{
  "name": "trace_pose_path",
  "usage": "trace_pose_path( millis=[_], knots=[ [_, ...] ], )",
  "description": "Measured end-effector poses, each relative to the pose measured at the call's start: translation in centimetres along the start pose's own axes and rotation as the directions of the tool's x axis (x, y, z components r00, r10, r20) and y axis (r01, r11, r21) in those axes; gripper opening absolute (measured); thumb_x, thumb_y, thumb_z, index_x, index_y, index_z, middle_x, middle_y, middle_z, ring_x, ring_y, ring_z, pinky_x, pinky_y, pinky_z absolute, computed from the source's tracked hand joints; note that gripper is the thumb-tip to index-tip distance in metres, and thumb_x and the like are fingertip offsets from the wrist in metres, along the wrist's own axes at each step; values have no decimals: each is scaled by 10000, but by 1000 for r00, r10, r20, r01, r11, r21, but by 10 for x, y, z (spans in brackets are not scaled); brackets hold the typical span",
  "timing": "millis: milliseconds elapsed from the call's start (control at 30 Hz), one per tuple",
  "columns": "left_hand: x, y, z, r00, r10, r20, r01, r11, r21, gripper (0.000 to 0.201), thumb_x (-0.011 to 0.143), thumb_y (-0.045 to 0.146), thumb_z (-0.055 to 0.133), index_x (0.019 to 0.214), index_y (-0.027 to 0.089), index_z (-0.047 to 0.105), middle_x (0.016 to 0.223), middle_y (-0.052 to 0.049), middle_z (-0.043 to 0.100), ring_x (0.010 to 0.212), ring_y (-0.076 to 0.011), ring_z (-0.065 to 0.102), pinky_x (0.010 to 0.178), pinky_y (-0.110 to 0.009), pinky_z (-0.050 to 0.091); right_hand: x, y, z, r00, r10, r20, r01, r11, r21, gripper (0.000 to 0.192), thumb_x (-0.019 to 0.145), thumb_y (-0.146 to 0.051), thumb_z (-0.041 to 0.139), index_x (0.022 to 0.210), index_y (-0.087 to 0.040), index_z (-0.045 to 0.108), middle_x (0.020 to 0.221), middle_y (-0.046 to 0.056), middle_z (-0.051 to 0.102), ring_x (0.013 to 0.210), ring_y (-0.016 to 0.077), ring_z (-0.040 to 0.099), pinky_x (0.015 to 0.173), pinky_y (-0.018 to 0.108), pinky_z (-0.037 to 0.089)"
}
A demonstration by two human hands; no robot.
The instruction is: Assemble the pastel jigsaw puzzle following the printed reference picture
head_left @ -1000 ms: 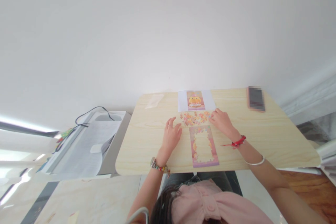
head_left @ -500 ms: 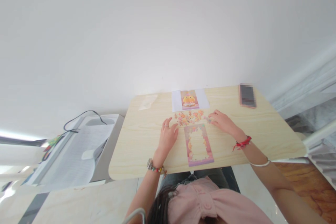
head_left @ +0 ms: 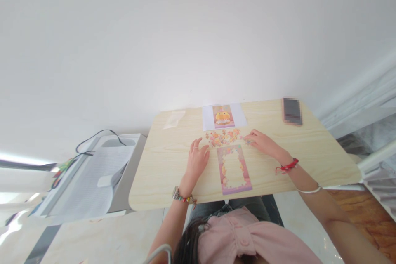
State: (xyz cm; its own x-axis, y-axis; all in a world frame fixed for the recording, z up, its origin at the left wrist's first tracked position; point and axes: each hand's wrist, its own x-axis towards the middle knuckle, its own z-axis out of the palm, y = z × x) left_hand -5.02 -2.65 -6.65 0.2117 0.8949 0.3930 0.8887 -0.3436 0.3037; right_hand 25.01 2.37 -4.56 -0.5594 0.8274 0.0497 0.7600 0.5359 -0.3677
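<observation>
A loose heap of small jigsaw puzzle pieces (head_left: 223, 137) in orange, pink and yellow lies in the middle of the table. Just left of it, my left hand (head_left: 198, 157) rests with its fingers apart and holds nothing. My right hand (head_left: 259, 142) is at the right end of the heap, its fingertips drawn together on a puzzle piece (head_left: 246, 141), which they partly cover. Below the heap lies the puzzle border (head_left: 220, 173), a joined pink and purple frame around a bare middle. Behind the heap, a reference picture sheet (head_left: 223, 117) shows a yellow-orange figure.
At the wooden table's (head_left: 309, 152) back right lies a phone (head_left: 291, 111), its screen blurred out. A clear plastic sheet or bag (head_left: 174, 119) is at the back left. A white wall (head_left: 198, 41) stands behind. Papers (head_left: 107, 165) and a black cable lie on a cabinet at left.
My right hand's fingers have come closer together over the pieces at the right end of the heap. My left hand has hardly moved.
</observation>
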Motion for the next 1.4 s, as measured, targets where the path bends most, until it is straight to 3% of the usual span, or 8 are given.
trace_pose_path(
  millis=[333,433,600,800,1033,1167,1400],
  knots=[
    [-1,0,-2,1000,-9,11,9,1000,1,193,768,151,513,931,160,616,1210,-141,427,1178,-289,378,947,-456,411,0,2,1,998,49,38,-49,999,-24,70,775,-187,527,731,-163,576,846,51,512,783,162,519,750,296,416],
    [0,1,-2,1000,-12,12,12,1000,3,192,772,164,514,939,178,609,1219,-127,427,1180,-288,376,943,-470,413,-2,2,0,999,28,28,-28,999,-20,56,771,-180,530,769,-166,585,867,57,520,804,169,519,756,299,419],
    [0,4,-1,1000,1,27,-1,1000,-11,196,778,164,504,945,184,604,1230,-120,417,1184,-283,372,948,-475,408,-3,4,-4,999,-34,33,34,999,8,220,779,-169,516,989,-194,574,953,63,514,869,175,516,774,299,423],
    [0,6,-1,1000,1,30,0,999,-32,210,774,157,502,955,192,604,1237,-112,417,1185,-278,372,954,-477,401,0,0,-2,996,-50,74,45,997,58,110,789,-177,487,829,-190,589,911,50,524,844,165,523,774,294,426],
    [-1,6,0,1000,3,25,-2,1000,-26,204,777,155,500,950,182,605,1233,-123,414,1181,-282,371,950,-474,404,-2,-1,0,998,-44,37,45,999,-25,64,785,-192,510,812,-176,566,879,62,538,806,178,525,750,314,434],
    [0,7,-1,1000,11,23,-10,1000,-22,206,773,154,505,954,192,596,1232,-110,410,1184,-278,366,943,-483,406,-3,-10,-3,998,-64,8,64,997,-42,90,805,-211,494,842,-174,567,903,67,534,808,180,521,739,318,433],
    [3,14,-1,999,32,34,-31,999,-36,214,784,157,487,970,185,588,1239,-123,393,1185,-279,351,959,-472,388,11,-44,3,978,-202,48,206,972,-110,116,830,-236,484,854,-156,565,900,79,521,841,196,493,747,331,406]
  ],
)
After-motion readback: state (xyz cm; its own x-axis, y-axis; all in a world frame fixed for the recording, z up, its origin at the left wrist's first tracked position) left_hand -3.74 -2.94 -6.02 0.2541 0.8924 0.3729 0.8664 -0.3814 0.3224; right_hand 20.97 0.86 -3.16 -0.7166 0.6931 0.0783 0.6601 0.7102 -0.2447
